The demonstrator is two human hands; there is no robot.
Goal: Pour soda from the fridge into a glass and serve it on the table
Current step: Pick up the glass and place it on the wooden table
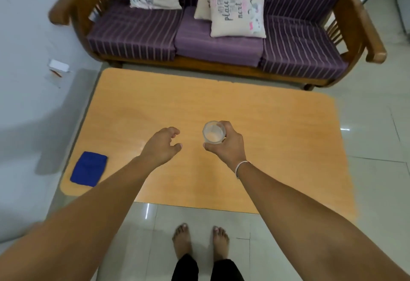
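Glass: the glass [213,132] sat over the middle of the orange surface [277,147], at about twelve o'clock from the person's bare feet; it held a pale liquid, probably the soda, though the blur made the fill level hard to read.
Right hand: the right hand [228,145] gripped the glass from its five o'clock side, fingers [225,125] curled round the wall and the thumb under the near edge.
Left hand: the left hand [163,145] hovered at nine o'clock of the glass, just apart from it, fingers loosely curled and holding nothing.
Contact: whether the base had touched the surface yet could not be told.
Stage: serving looked nearly done, with only the set-down and release left.
Cloth: a blue cloth [88,169] lay near the surface's eight o'clock corner, well apart from the glass.
Sofa: a purple striped sofa [217,45] stood beyond the far edge.
Risk: letting go before the base sat flat could tip the glass and spill; a hurried withdrawal could catch the rim with a finger; the glossy top might let a wet base slide.
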